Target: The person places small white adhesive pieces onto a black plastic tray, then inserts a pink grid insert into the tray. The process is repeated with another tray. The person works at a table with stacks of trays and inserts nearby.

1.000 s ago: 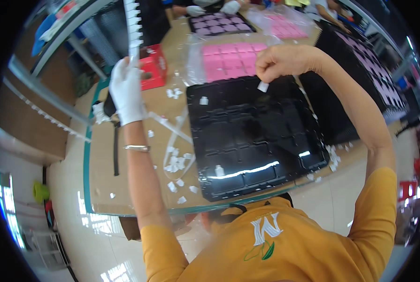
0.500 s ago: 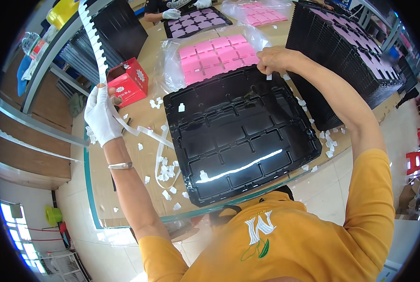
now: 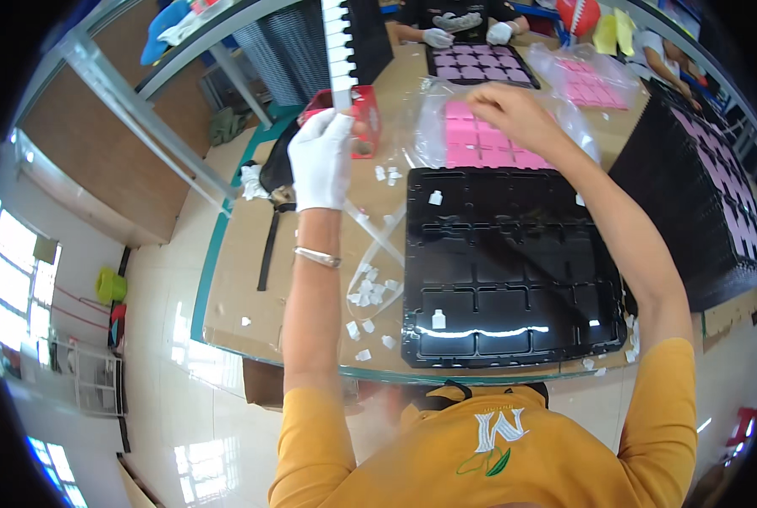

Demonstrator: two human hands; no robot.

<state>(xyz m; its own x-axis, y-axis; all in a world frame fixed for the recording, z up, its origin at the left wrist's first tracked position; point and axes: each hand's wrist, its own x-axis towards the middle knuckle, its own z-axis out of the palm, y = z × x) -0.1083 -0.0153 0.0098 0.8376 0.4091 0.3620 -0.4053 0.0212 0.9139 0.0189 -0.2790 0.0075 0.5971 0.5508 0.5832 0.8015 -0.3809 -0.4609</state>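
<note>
A white glove covers my left hand [image 3: 321, 161], which is closed on a long strip of white tabs [image 3: 338, 55]. The strip rises above the hand, and its bare tail [image 3: 374, 233] hangs to the table. My bare right hand [image 3: 514, 118] is raised with its fingers curled together, beyond the black plastic tray [image 3: 514, 275] and over the pink sheets [image 3: 471, 144]. What its fingers hold, if anything, is hidden. White tabs sit on the tray at its far left [image 3: 435, 197], near left [image 3: 438, 319] and far right [image 3: 580, 200], the last partly behind my right forearm.
White scraps [image 3: 370, 292] litter the cardboard-covered table [image 3: 243, 296]. A red box [image 3: 366, 118] stands behind my left hand. Tall stacks of black trays [image 3: 683, 203] rise at the right. Across the table, another person's gloved hands [image 3: 438, 37] are by a tray of pink pieces [image 3: 480, 63].
My right hand has left the tray's far right corner, moving up and left, and a white tab shows there. The view has swung left. The left hand still grips the strip.
</note>
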